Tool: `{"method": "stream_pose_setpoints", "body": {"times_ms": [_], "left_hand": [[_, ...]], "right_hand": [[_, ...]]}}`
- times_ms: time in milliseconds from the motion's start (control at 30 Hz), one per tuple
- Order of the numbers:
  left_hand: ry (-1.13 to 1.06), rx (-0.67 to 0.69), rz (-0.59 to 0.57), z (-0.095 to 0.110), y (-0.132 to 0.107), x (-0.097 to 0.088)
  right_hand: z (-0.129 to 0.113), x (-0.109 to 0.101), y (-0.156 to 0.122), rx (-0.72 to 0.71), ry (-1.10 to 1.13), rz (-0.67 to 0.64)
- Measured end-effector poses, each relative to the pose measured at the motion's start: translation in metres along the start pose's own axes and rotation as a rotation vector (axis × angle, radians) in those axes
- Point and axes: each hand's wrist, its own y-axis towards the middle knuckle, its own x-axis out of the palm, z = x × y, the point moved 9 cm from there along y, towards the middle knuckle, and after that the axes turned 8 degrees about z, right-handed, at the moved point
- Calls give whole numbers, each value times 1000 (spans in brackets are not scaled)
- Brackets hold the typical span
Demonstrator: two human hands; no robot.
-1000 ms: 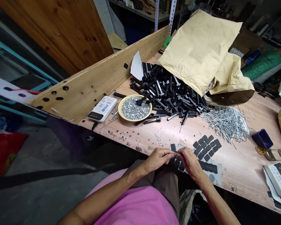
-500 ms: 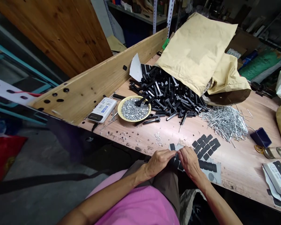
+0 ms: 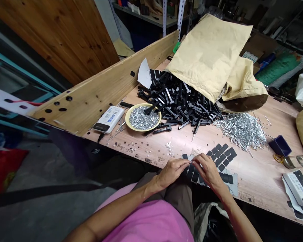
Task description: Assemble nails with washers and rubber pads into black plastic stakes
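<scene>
My left hand (image 3: 172, 172) and my right hand (image 3: 207, 168) meet over the table's front edge, fingertips pinched together. Something tiny and pale seems to sit between them, too small to name. Under my fingers lies a grey backing sheet (image 3: 234, 191) carrying rows of black pads (image 3: 194, 176). More loose-looking black pads (image 3: 222, 155) are laid out just beyond my right hand. A small cluster of metal nuts (image 3: 169, 148) rests on the tabletop past my left hand.
A yellow bowl (image 3: 127, 122) of small metal pieces stands left, near a white device (image 3: 109, 119). Behind are piled black plastic parts (image 3: 176, 101) under a paper sack (image 3: 209, 57). Metal pins (image 3: 242, 131) and a blue box (image 3: 280, 146) lie right. A wooden board (image 3: 98, 94) edges the table.
My right hand's fingers have shifted slightly and its knuckles are raised a little. Both hands stay pinched together at the same place. The whole view has moved slightly.
</scene>
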Motion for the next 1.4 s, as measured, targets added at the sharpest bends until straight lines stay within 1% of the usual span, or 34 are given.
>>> {"method": "stream_pose_setpoints", "body": {"times_ms": [100, 167, 200, 267, 333, 367, 433, 500, 533, 600, 667, 733, 767, 800, 900, 967, 1000, 1067, 1133, 1200, 1233, 1300, 1333, 1400], "left_hand": [[-38, -23, -45, 2, -6, 6], [-91, -98, -53, -1, -8, 10], [-131, -167, -47, -4, -9, 11], [-271, -346, -3, -14, -8, 13], [-499, -524, 74, -22, -7, 16], [-627, -606, 110, -26, -7, 19], [-853, -763, 160, -30, -8, 28], [-998, -890, 176, -31, -10, 41], [-1041, -926, 184, -30, -11, 47], [-1077, -949, 215, -29, -13, 54], [-1075, -950, 234, -26, -13, 61], [-1051, -949, 231, -25, -12, 67], [-1024, -939, 222, -24, -11, 70], [-985, -919, 210, -24, -9, 71], [-783, -827, 149, -29, -6, 69], [-598, -745, 115, -38, -9, 62], [-494, -689, 115, -44, -12, 56], [-291, -535, 145, -53, -18, 42], [-113, -349, 226, -58, -25, 26], [28, -175, 283, -57, -32, 16], [83, -89, 300, -54, -35, 14], [165, 58, 312, -46, -38, 14], [198, 110, 311, -42, -39, 15], [254, 161, 309, -37, -39, 18]], "right_hand": [[-2, 9, -4, -34, -88, 18], [4, 12, -7, 26, -83, 40], [10, 11, -8, 91, -63, 48], [26, 8, -14, 277, 21, 73], [37, 3, -23, 452, 168, 124], [39, 3, -27, 509, 257, 153], [35, 6, -34, 558, 448, 201], [29, 13, -40, 594, 626, 260], [28, 17, -43, 623, 703, 296], [28, 25, -50, 705, 828, 349], [29, 34, -57, 798, 927, 340], [32, 34, -63, 849, 934, 323], [37, 27, -65, 840, 871, 338], [45, 16, -68, 806, 756, 372], [77, -30, -80, 639, 252, 508], [107, -57, -92, 558, -90, 547], [123, -66, -97, 526, -259, 534], [156, -76, -104, 444, -564, 438], [183, -76, -108, 367, -715, 326], [198, -71, -112, 316, -729, 258], [201, -67, -114, 293, -711, 235], [196, -52, -118, 220, -666, 166], [190, -43, -120, 162, -629, 118], [177, -29, -123, 41, -552, 26]]}}
